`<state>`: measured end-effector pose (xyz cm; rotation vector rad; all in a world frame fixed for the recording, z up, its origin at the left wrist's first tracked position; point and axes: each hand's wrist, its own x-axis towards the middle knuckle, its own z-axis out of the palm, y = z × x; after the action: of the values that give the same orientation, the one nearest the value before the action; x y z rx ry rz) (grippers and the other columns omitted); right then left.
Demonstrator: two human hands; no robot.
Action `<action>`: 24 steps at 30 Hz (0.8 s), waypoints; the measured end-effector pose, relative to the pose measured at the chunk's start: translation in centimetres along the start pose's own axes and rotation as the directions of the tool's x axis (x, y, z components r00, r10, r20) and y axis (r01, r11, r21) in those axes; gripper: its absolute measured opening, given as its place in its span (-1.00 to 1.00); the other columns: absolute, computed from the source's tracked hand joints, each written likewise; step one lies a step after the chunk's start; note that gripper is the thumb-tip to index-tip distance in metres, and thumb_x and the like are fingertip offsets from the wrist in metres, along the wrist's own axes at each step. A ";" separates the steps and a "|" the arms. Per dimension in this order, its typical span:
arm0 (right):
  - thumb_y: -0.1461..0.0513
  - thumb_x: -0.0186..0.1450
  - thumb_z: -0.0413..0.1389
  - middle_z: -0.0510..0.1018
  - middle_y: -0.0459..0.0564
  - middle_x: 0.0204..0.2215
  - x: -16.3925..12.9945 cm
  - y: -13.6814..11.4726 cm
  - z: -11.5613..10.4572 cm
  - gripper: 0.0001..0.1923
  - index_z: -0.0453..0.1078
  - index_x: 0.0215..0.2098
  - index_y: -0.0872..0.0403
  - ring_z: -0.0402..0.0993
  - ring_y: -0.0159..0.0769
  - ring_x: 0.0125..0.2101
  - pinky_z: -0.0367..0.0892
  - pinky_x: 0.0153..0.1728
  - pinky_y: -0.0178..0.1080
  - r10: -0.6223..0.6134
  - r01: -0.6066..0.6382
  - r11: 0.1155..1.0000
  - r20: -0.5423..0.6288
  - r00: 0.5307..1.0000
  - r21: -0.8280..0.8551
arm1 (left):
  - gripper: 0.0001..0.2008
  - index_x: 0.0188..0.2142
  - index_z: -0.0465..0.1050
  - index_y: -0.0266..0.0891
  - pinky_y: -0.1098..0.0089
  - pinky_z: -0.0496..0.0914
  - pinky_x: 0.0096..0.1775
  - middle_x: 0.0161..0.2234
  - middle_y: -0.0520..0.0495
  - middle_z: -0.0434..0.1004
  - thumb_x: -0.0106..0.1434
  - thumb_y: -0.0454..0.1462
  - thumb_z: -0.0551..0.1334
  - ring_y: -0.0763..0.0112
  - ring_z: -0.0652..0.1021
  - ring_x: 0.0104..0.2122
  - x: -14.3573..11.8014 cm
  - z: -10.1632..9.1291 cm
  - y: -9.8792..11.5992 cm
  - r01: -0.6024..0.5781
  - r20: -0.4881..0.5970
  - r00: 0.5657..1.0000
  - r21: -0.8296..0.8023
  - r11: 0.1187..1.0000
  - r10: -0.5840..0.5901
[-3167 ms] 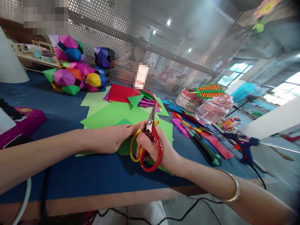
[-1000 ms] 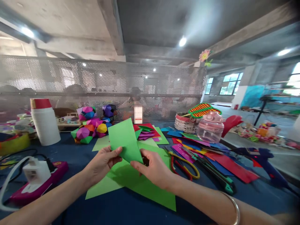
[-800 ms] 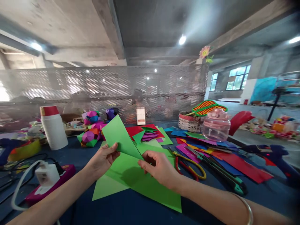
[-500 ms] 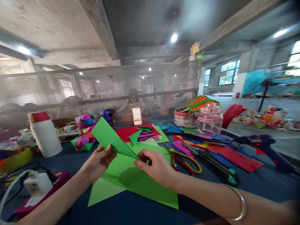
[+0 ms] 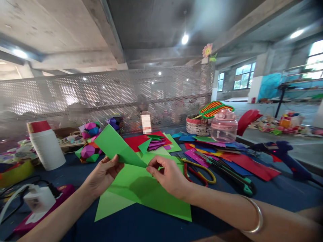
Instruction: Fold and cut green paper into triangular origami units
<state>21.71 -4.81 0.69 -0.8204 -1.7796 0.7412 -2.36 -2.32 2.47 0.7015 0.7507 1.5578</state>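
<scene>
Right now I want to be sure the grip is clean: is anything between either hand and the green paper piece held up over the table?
Nothing visible. The left hand pinches the green paper piece at its lower edge, and the right hand pinches its pointed right end. The scissors lie apart on the blue table.

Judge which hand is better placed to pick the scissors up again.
Right, probably: the right hand pinches the green paper beside the scissors, while the left hand holds its far side.

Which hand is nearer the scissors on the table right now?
Right. The right hand pinches the green paper piece just left of the scissors; the left hand holds the paper's other end, farther left.
</scene>
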 end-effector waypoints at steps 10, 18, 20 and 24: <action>0.14 0.30 0.16 0.48 -0.04 -0.38 0.1 -0.6 -0.7 -0.83 0.33 -0.31 0.08 0.37 -0.30 -0.38 0.22 -0.42 -0.27 0.109 -0.101 0.992 0.121 0.987 -0.073 | -0.90 -0.45 0.58 -0.35 0.41 0.61 -0.34 -0.46 -0.03 0.61 0.11 -0.50 0.42 0.43 0.60 -0.50 -0.3 -0.4 0.0 -0.009 0.109 0.994 0.166 0.986 -0.009; 0.05 0.30 0.12 0.14 -0.21 -0.52 0.4 0.0 -0.3 -0.70 0.16 -0.44 0.02 0.07 -0.41 -0.52 0.04 -0.52 -0.30 0.100 -0.121 0.979 0.128 0.987 0.164 | -0.79 -0.34 0.66 -0.33 0.47 0.51 -0.40 -0.37 -0.16 0.65 0.10 -0.20 0.49 0.36 0.58 -0.44 -3.0 1.0 -0.7 -0.108 0.364 0.925 0.522 0.846 -0.106; 0.07 0.28 0.12 0.10 -0.23 -0.56 0.6 0.5 -0.1 -0.67 0.10 -0.49 0.01 0.02 -0.43 -0.55 -0.01 -0.54 -0.30 0.091 -0.116 0.977 0.141 0.986 0.180 | -0.76 -0.35 0.67 -0.32 0.48 0.49 -0.41 -0.38 -0.17 0.65 0.10 -0.16 0.49 0.38 0.57 -0.45 -3.4 1.2 -0.8 -0.129 0.380 0.919 0.548 0.826 -0.109; 0.09 0.24 0.15 0.03 -0.26 -0.60 0.8 0.6 -0.1 -0.62 0.04 -0.54 0.01 -0.05 -0.45 -0.57 -0.06 -0.55 -0.32 0.079 -0.098 0.979 0.110 0.991 0.179 | -0.74 -0.40 0.64 -0.32 0.49 0.46 -0.43 -0.48 -0.12 0.60 0.07 -0.14 0.50 0.41 0.56 -0.51 -3.4 1.2 -0.8 -0.106 0.367 0.922 0.547 0.830 -0.123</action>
<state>21.74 -3.84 0.70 -0.7519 -1.7426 1.0065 -0.61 -5.57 2.49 1.3977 0.9091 1.1223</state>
